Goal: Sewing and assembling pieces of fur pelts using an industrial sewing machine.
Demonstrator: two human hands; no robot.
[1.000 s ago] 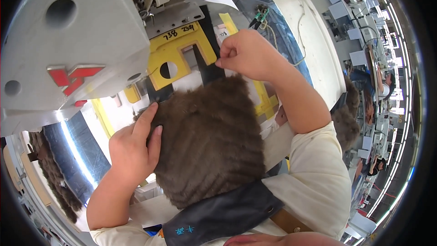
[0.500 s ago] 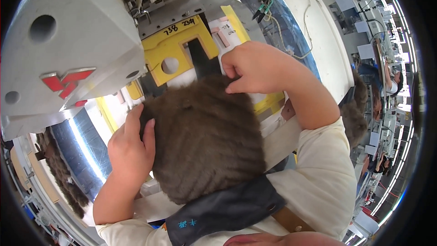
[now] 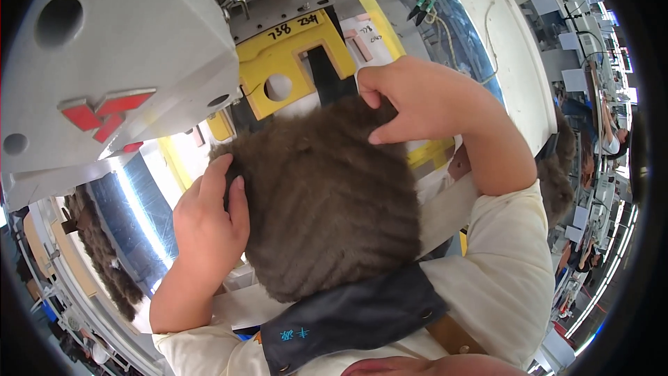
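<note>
A brown piece of fur [image 3: 334,209] with ridged pile hangs between my two hands, its far edge over the yellow template and its near edge by a dark apron bib [image 3: 355,313]. My left hand [image 3: 212,219] pinches its left edge near the far corner, thumb on the near side. At the far right corner, my right hand [image 3: 417,101] grips it with thumb and bent fingers. The fur hides some of the fingertips. Just beyond it lies the yellow template [image 3: 289,66], with a round hole and a slot, on a white and clear plate.
A large light-grey sewing machine head [image 3: 125,35] looms at the left. Green-handled snippers [image 3: 423,8] with a cord lie at the far right. Fur strips [image 3: 101,251] lie at the left, more fur [image 3: 557,181] at the right. Other people and workstations show along the right rim.
The whole view has shifted slightly, so the machine and template appear a little higher and farther right. Both hands keep the same hold on the fur.
</note>
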